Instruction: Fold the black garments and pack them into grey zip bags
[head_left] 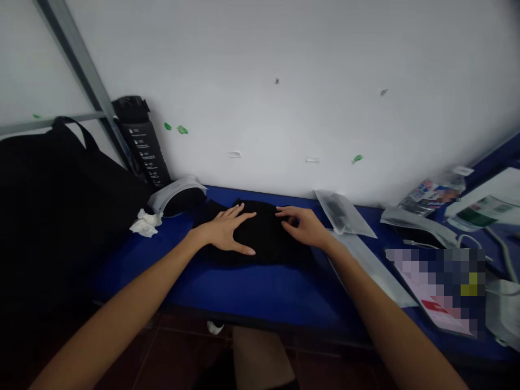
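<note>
Forearms: 2 bare, the left forearm (122, 303) and right forearm (377, 303) reaching over the edge.
Left hand (225, 230): open, fingers spread flat on a black cloth (260, 235).
Right hand (304, 226): open, fingers lightly curled on the cloth, near a frosted plastic pouch (343, 214).
Risk: a careless sideways push could rumple the cloth or shove it against the pouch.
Surface: blue worktop (244, 292), crumpled tissue (145, 223) at left.
Room: white wall (284, 81), black backpack (52, 216).

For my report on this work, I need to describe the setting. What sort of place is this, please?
It looks like a small packing workspace, though I cannot be sure. A blue-topped bench stands against a white wall, the left hand and right hand rest on black fabric, and frosted plastic bags lie nearby.
</note>
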### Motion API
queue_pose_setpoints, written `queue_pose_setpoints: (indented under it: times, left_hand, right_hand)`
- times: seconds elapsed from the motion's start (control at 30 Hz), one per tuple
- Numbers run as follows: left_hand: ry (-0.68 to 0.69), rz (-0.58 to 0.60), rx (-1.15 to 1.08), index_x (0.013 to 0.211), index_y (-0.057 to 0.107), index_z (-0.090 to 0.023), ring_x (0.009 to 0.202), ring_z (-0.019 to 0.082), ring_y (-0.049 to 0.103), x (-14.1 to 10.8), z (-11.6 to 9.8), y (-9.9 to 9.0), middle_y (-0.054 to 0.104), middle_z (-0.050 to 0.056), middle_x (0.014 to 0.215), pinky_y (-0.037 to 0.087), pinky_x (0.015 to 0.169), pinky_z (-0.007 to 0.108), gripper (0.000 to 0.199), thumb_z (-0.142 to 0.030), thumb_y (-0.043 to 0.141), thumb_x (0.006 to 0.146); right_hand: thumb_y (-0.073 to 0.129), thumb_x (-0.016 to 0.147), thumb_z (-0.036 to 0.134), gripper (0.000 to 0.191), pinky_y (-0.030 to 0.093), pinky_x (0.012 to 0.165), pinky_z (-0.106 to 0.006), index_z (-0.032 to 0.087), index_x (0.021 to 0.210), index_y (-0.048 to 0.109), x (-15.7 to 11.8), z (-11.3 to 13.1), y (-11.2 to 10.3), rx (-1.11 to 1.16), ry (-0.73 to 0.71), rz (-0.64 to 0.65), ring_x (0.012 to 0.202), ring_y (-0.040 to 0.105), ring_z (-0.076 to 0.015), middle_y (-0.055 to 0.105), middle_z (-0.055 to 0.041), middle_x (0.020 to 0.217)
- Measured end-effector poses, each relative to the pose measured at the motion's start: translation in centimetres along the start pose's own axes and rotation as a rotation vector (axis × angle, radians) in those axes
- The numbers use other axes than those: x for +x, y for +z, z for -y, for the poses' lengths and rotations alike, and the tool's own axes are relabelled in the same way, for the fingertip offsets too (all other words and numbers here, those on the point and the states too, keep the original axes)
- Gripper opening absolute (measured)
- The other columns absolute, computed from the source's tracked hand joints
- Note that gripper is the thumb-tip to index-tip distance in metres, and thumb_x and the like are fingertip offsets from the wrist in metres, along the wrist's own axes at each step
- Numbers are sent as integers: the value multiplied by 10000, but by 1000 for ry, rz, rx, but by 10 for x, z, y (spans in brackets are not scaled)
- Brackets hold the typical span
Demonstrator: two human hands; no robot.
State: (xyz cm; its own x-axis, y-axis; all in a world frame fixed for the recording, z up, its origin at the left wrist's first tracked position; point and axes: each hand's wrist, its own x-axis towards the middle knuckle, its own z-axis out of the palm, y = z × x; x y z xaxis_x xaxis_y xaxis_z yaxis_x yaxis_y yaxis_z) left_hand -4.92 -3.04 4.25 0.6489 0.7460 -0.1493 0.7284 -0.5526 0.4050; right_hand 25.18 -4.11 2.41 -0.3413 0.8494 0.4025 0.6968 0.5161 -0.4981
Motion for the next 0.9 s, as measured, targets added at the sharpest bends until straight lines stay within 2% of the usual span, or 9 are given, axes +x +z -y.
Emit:
queue_pose_setpoints:
  times: [0.07, 0.17, 0.23, 0.3, 0.43, 0.53, 0.63, 0.77, 0.9]
  left_hand:
    - [27, 29, 1, 1696, 176, -411, 1632, 483, -8, -1, -1, -2, -40, 106, 1793, 78, 1247, 745, 1288, -884, 752, 646]
    - [79, 2, 1, 1643, 347, -427, 1629, 466, 87, 1, -3, -2, 161, 75, 1786, 92, 1250, 736, 1120, -866, 740, 690]
    - [85, -68, 1, 1550, 514, -391, 1609, 426, 206, 3, -3, -1, 337, 73, 1731, 131, 1259, 701, 872, -846, 637, 817]
    - [72, -142, 5, 1495, 579, -354, 1589, 383, 278, 6, -3, 1, 423, 75, 1686, 151, 1267, 666, 717, -803, 484, 944]
    - [34, -39, 22, 1656, 346, -356, 1648, 379, 110, 5, 0, 1, 174, 83, 1782, 54, 1293, 650, 919, -851, 500, 898]
    - [12, 65, 37, 1707, 155, -371, 1653, 389, -36, 1, 1, -1, -38, 78, 1791, -13, 1297, 643, 1153, -902, 597, 784]
    - [25, 98, 55, 1709, 87, -394, 1646, 418, -49, -1, -1, -3, -74, 66, 1788, -13, 1289, 660, 1275, -904, 677, 701]
    - [35, -13, 34, 1680, 252, -403, 1621, 436, 163, 3, -3, -3, 223, 74, 1772, 107, 1265, 699, 1084, -874, 634, 783]
    - [0, -252, -1, 1494, 583, -303, 1501, 355, 412, 10, 1, 2, 547, 87, 1590, 292, 1230, 624, 622, -647, 290, 1067]
  right_hand:
    - [636, 837, 131, 330, 637, 764, -365, 222, 1108, 800, 0, 1, -2, 7, 64, -51, 626, 730, -158, 773, -71, 1291]
    - [627, 862, 165, 351, 650, 711, -358, 205, 1172, 786, 0, 4, -3, 9, 123, -132, 514, 685, -135, 805, -80, 1200]
    - [627, 848, 158, 350, 663, 744, -362, 212, 1150, 795, 0, 4, -3, -2, 85, -166, 599, 729, -154, 775, -86, 1283]
    - [627, 841, 150, 351, 666, 851, -382, 227, 1135, 803, 0, 2, 0, -13, 27, -178, 853, 794, -211, 694, -82, 1434]
    - [632, 868, 161, 421, 501, 1177, -489, 220, 1263, 765, -2, -7, 8, -119, -12, -69, 1360, 633, -305, 603, -105, 1541]
    - [611, 917, 201, 406, 458, 1194, -524, 188, 1304, 737, -3, -13, 12, -216, 41, 55, 1392, 600, -318, 642, -146, 1488]
    - [591, 928, 217, 316, 519, 1093, -482, 212, 1192, 764, -2, -12, 9, -285, 95, 69, 1241, 678, -297, 741, -114, 1314]
    - [588, 857, 172, 254, 548, 963, -441, 228, 1024, 771, 0, -5, 3, -328, 194, 38, 1064, 695, -282, 759, -85, 1133]
    - [621, 748, 114, 588, 441, 1124, -570, 249, 1316, 684, -3, -6, 8, -329, 141, 31, 1370, 550, -362, 604, -103, 1516]
